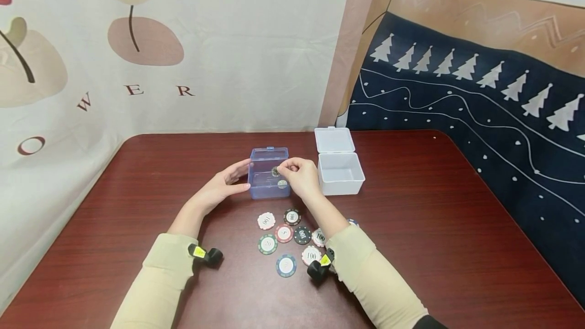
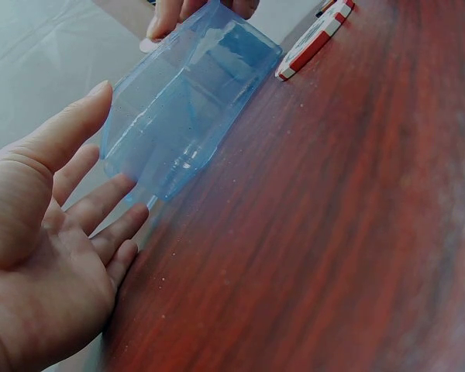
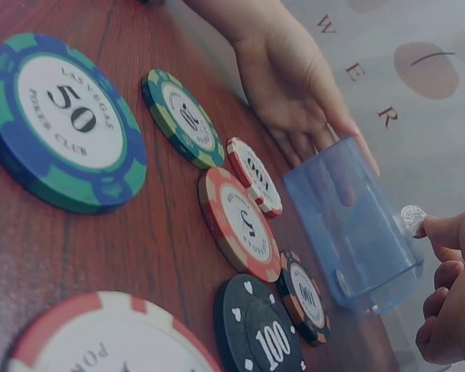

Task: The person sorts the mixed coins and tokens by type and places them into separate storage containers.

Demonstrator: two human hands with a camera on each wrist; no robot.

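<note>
My right hand (image 1: 299,176) pinches a silver coin (image 3: 413,220) between thumb and finger, over the blue see-through plastic box (image 1: 269,192). The box stands on the table with its lid (image 1: 269,154) raised at the back. Another coin (image 1: 282,184) shows within the box near its front right. At the box's left side is my left hand (image 2: 54,232), its fingers extended and their tips touching or very close to the wall. Several poker chips (image 1: 284,233) lie flat in front of the box, some partly hidden by my right forearm.
A white plastic box (image 1: 342,187) with its lid (image 1: 334,140) tipped back stands just right of the blue one. Both boxes are near the far edge of the dark red wooden table (image 1: 183,146). Printed cloths (image 1: 256,65) hang behind it.
</note>
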